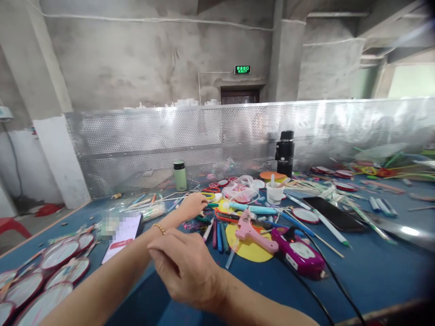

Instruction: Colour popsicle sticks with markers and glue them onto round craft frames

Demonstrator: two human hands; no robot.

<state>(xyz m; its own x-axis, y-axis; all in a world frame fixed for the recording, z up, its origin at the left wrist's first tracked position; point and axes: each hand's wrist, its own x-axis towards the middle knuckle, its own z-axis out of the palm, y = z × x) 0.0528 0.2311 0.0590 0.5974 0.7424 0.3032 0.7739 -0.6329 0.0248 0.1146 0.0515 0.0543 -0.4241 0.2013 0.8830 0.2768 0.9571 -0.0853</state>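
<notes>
My left hand point(193, 206) stretches forward over the clutter, its fingers curled together beside a dark green item point(212, 205) and a yellow-handled tool point(214, 196). Whether it grips anything is hidden. Nearer to me, my right hand point(192, 269) hovers beside my left forearm, loosely curled with its palm turned down; what it may hold is out of sight. Several markers point(220, 237) lie just beyond it. A pink glue gun point(249, 232) rests on a yellow disc point(258, 254), beside a purple device point(299, 253) with a black cable.
Round red-rimmed pieces point(61, 254) pile up at the left, near a phone with a lit screen point(125, 235). A dark phone point(335, 213), white cup point(274, 194), green bottle point(180, 176) and black flask point(284, 155) stand or lie farther off. A perforated metal panel point(152, 140) closes the table's back.
</notes>
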